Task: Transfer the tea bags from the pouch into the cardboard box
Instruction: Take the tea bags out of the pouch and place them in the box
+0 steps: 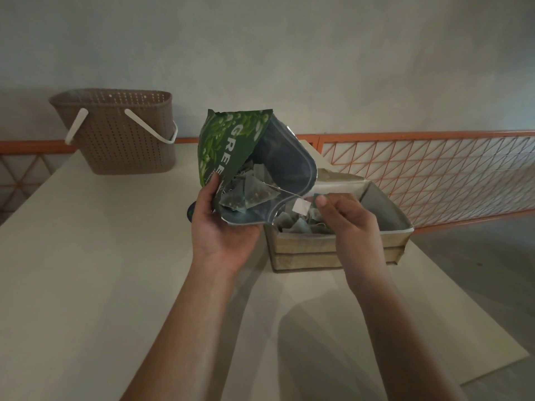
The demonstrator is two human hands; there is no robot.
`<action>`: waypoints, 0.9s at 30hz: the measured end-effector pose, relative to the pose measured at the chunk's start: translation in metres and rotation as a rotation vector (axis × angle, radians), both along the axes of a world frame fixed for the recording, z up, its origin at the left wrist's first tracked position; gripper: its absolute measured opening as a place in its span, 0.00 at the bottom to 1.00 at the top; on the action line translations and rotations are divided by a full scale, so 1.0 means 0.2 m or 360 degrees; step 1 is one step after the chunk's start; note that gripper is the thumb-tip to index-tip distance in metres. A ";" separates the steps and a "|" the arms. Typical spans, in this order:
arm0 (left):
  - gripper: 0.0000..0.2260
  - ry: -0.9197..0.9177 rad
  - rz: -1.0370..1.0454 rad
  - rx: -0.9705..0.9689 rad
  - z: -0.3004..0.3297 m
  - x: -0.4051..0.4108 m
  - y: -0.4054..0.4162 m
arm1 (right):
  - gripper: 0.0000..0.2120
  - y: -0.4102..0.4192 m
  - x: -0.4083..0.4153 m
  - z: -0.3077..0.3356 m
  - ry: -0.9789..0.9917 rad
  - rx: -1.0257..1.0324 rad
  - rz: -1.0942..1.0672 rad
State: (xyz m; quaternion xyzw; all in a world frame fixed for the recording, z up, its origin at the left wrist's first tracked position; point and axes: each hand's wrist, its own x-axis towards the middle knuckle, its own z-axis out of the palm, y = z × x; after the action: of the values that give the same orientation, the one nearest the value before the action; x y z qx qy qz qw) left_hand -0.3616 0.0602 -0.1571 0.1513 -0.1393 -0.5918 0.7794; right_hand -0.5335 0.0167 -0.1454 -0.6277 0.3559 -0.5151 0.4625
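Tea bags (301, 225) already lie in the cardboard box (333, 250) at centre right; more wait in the pouch (231, 151) my left hand (223, 227) grips, while my right hand's (347, 221) fingers pinch one bag's tag (300, 209).

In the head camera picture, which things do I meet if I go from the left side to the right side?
Brown basket → left hand → green pouch → tea bag's paper tag → right hand → cardboard box → orange railing. The pouch stands partly above the left hand.
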 end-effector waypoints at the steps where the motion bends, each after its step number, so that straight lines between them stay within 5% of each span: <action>1: 0.24 -0.0007 0.0009 0.0005 0.00 0.00 0.00 | 0.08 0.00 0.00 0.00 -0.0020 0.0034 0.0033; 17: 0.23 0.0021 0.0027 0.0025 0.04 -0.03 0.03 | 0.10 -0.02 -0.02 0.00 -0.0366 0.0380 0.0228; 27: 0.24 0.0042 0.0009 0.0030 0.03 -0.01 0.02 | 0.09 0.00 0.01 0.03 -0.0172 0.0280 0.0175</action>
State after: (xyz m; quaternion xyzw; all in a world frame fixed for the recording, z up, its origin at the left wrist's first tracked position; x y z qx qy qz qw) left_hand -0.3642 0.0634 -0.1508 0.1512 -0.1230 -0.5929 0.7813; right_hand -0.5318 0.0160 -0.1395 -0.5746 0.3394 -0.4888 0.5619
